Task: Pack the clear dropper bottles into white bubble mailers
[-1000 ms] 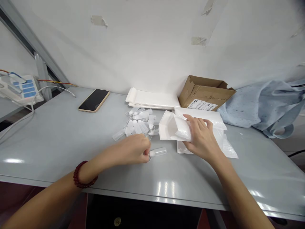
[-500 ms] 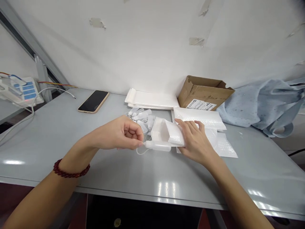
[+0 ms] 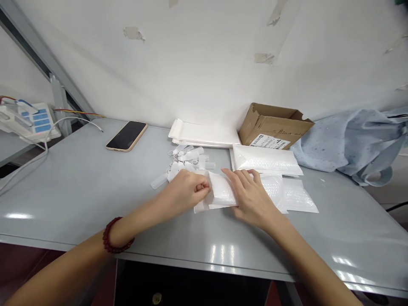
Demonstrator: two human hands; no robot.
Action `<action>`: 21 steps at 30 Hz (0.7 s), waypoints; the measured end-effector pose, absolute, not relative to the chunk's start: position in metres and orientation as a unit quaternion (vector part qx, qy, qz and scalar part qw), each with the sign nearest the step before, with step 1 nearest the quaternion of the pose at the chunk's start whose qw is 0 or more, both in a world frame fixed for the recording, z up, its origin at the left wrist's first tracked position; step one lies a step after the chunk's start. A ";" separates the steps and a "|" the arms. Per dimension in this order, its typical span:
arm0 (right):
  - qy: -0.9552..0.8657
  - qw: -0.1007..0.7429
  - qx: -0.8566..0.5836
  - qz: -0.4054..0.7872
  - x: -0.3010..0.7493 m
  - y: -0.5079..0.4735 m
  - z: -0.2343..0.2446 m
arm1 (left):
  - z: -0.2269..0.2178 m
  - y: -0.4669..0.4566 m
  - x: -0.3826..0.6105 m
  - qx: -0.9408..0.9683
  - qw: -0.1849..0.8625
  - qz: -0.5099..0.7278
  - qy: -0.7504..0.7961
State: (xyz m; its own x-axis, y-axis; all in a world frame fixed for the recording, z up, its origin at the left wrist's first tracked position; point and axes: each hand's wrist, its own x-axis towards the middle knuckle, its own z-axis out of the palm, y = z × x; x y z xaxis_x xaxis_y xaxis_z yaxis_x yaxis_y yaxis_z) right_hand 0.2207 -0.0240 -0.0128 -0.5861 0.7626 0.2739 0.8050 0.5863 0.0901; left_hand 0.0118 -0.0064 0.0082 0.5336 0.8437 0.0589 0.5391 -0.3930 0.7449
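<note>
A white bubble mailer lies flat on the grey table in front of me. My left hand, with a red bead bracelet on its wrist, pinches the mailer's open flap end. My right hand lies on top of the mailer with fingers stretched out, pressing it down. Just behind the left hand sits a pile of several small clear plastic bottles. The bottle held a moment ago is out of sight.
More white mailers lie in a stack by the wall and another mailer lies right of my hands. A cardboard box, a blue cloth, a phone and a white device with cables stand around.
My left hand lifted a small bottle from the table and brought it to the mailer's opening. Now the bottle is out of sight, the mailer lies flat and both hands rest on it.
</note>
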 end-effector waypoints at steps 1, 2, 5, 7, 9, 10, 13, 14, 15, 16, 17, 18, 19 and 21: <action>-0.886 0.104 -0.441 -0.100 0.219 -0.024 -0.014 | 0.005 -0.008 0.015 0.814 0.319 0.242 0.421; -0.887 0.105 -0.438 -0.097 0.218 -0.025 -0.014 | 0.001 -0.009 0.017 0.819 0.299 0.264 0.412; -0.889 0.112 -0.434 -0.091 0.216 -0.026 -0.015 | -0.008 -0.013 0.024 0.816 0.284 0.323 0.386; -0.888 0.119 -0.435 -0.090 0.216 -0.027 -0.015 | -0.012 -0.014 0.027 0.805 0.304 0.342 0.378; -0.888 0.127 -0.433 -0.090 0.216 -0.027 -0.015 | -0.014 -0.015 0.028 0.791 0.333 0.341 0.384; -0.888 0.130 -0.432 -0.091 0.216 -0.027 -0.015 | -0.014 -0.016 0.029 0.783 0.351 0.335 0.389; -0.890 0.134 -0.426 -0.091 0.216 -0.027 -0.016 | -0.013 -0.016 0.029 0.755 0.432 0.302 0.390; -0.890 0.135 -0.425 -0.090 0.215 -0.027 -0.016 | -0.011 -0.016 0.028 0.745 0.465 0.285 0.384; -0.891 0.136 -0.424 -0.089 0.215 -0.027 -0.016 | -0.009 -0.015 0.028 0.734 0.500 0.264 0.375; -0.891 0.138 -0.423 -0.089 0.214 -0.028 -0.016 | -0.007 -0.014 0.028 0.725 0.534 0.239 0.364; -0.892 0.139 -0.421 -0.089 0.214 -0.029 -0.016 | -0.004 -0.013 0.027 0.717 0.564 0.214 0.349; -0.892 0.140 -0.420 -0.089 0.213 -0.029 -0.016 | -0.001 -0.012 0.026 0.712 0.588 0.190 0.333; -0.893 0.140 -0.419 -0.087 0.213 -0.030 -0.015 | 0.002 -0.011 0.024 0.709 0.606 0.172 0.317; -0.893 0.140 -0.420 -0.083 0.213 -0.030 -0.014 | 0.008 -0.009 0.021 0.707 0.626 0.154 0.291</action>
State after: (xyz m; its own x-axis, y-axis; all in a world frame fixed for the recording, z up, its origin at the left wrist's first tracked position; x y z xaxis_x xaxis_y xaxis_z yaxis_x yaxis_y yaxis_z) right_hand 0.2133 -0.0300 -0.0136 -0.6087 0.7262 0.3196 0.7728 0.6339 0.0316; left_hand 0.0207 -0.0089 0.0084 0.7831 0.6045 -0.1460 0.2179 -0.0468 0.9749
